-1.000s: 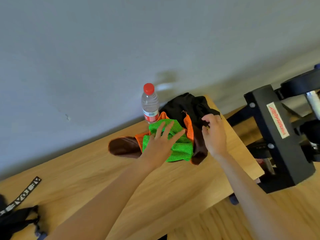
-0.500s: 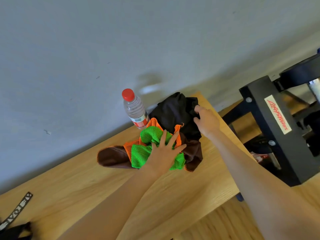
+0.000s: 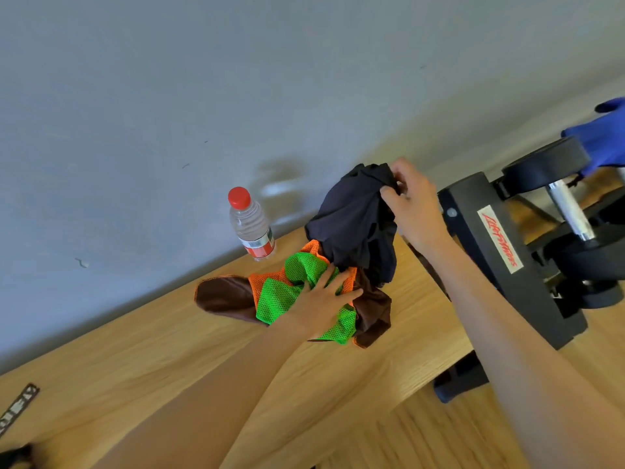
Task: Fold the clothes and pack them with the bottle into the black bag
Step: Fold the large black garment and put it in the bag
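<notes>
A heap of clothes lies near the far right corner of the wooden table (image 3: 169,360). My left hand (image 3: 321,299) presses flat, fingers spread, on the green and orange mesh garment (image 3: 280,296), which lies over a brown garment (image 3: 223,296). My right hand (image 3: 411,204) pinches the top edge of a black garment (image 3: 351,225) and holds it lifted above the heap. A clear water bottle (image 3: 252,228) with a red cap stands upright by the wall, left of the clothes. Only a black strap (image 3: 17,406) with white lettering shows at the left edge.
A black dumbbell rack (image 3: 500,258) with dumbbells stands on the floor just right of the table. A blue-gloved hand (image 3: 605,137) shows at the far right edge. A grey wall runs behind the table.
My right hand has gripped the black garment and raised it off the heap. My left hand stays pressed on the mesh garment. The view has shifted right.
</notes>
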